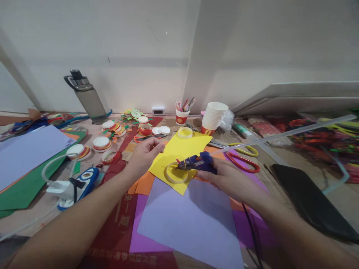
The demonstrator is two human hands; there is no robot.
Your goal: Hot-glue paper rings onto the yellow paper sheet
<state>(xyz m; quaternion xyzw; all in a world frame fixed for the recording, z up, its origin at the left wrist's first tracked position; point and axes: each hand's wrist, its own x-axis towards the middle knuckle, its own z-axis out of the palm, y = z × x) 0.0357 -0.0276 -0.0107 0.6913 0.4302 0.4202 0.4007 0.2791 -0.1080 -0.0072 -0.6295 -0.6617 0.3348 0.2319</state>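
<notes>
My right hand (221, 175) is wrapped round a blue hot glue gun (198, 163). A long translucent glue stick (275, 136) juts from its back end. Under the nozzle, a pale paper ring (175, 180) lies on a yellow sheet (165, 157); the nozzle hides part of it, so contact cannot be made out. Left of the ring, my left hand (147, 151) hovers with fingers curled in and nothing visible in them. A second pale ring (185, 132) rests at the sheet's far end. Beneath lie lilac (187, 224) and orange paper (145, 184).
Red-handled scissors (242, 162) and a stack of paper cups (214, 116) are to the right, with a black phone-like slab (311, 198) farther out. Several cup-ring pieces (102, 143), a blue power strip (84, 183) and a bottle (91, 101) stand left. A cord trails below my right hand.
</notes>
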